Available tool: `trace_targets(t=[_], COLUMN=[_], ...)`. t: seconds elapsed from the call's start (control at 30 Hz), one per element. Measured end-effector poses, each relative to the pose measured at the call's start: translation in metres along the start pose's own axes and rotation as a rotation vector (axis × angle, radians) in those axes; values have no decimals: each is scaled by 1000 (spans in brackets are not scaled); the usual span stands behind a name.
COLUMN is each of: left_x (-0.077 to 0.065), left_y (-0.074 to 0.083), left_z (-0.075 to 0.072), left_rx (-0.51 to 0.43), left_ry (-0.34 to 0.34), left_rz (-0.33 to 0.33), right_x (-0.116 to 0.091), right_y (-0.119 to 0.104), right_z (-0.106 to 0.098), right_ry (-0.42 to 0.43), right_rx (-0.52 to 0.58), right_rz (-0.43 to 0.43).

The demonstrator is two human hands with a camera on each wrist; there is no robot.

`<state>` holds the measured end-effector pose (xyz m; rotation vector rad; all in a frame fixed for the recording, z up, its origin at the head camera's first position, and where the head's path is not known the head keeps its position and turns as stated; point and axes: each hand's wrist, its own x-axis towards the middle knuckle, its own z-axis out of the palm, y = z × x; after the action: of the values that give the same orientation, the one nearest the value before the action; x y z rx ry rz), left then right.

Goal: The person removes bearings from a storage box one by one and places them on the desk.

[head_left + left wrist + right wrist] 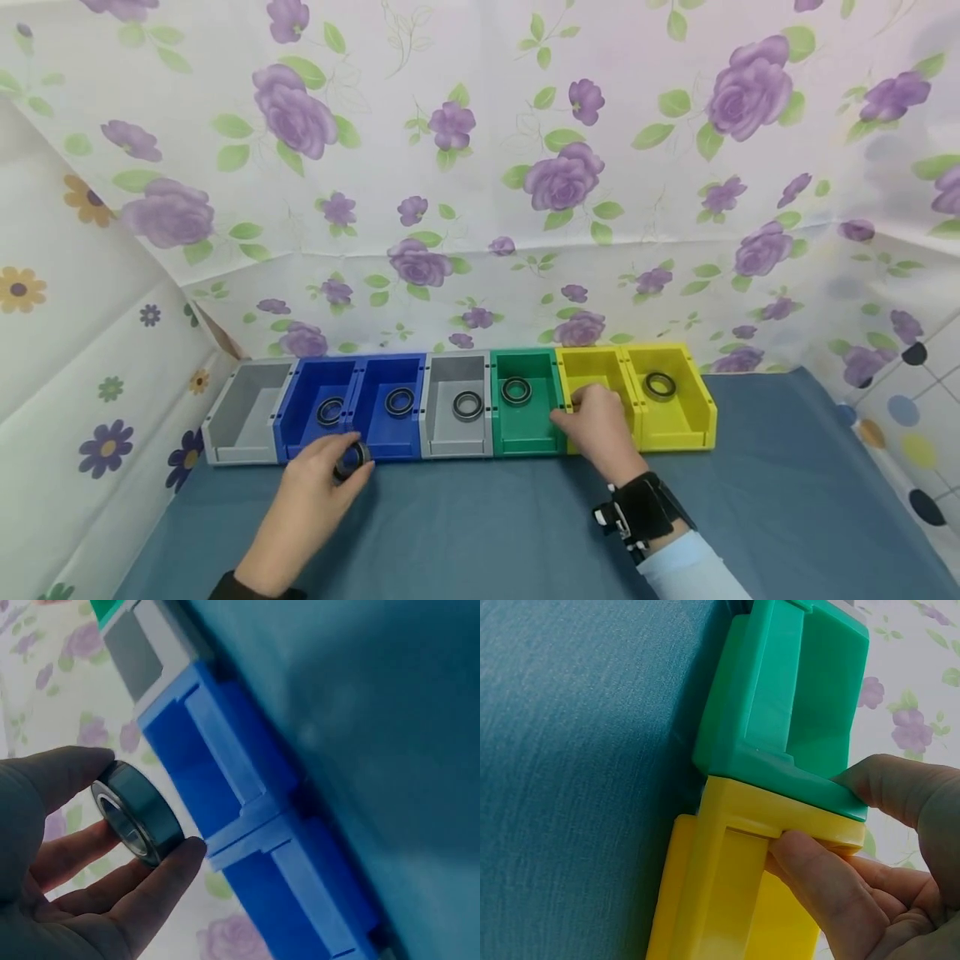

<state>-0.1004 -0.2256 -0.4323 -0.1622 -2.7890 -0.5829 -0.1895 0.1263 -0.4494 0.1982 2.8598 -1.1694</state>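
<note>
Five rings are down in their bins, and one is up in the air! Take the green bin as the mark: a ring lies in it, another in the middle grey bin just to its left, one in each of the two blue bins beyond that, and one in the far yellow bin on its right. Those five look done.

What's left, as I judge it — the held ring, pinched between thumb and fingers of the left hand, well left of the green bin and not yet set down. No ring shows in the end grey bin, last in line on the green bin's left.

Over to the right hand: thumb at the green bin's rim, fingertip on the near yellow bin beside it — squeezing the two adjoining walls, it seems, with no ring visible in that grasp.

Now the blind spots. That hand covers part of the near yellow bin, so whether a ring lies there, I can't tell. The left wrist view is dim, the blue bins' rings out of sight; the right wrist view cuts off the near yellow bin.
</note>
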Motion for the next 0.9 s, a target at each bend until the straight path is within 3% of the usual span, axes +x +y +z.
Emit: trace_targets(t=[0.27, 0.6, 0.9], left_x=[-14, -13, -13], left_y=[5, -2, -10], left_z=[10, 19, 25], left_rx=[36, 52, 82], left_ry=[-196, -290, -361], left_rz=[-84, -115, -99], right_x=[0, 0, 1], right_y=[0, 0, 0], right_z=[1, -1, -1], right_ry=[-4, 3, 6], right_rx=[5, 5, 4], right_rz=[6, 7, 11])
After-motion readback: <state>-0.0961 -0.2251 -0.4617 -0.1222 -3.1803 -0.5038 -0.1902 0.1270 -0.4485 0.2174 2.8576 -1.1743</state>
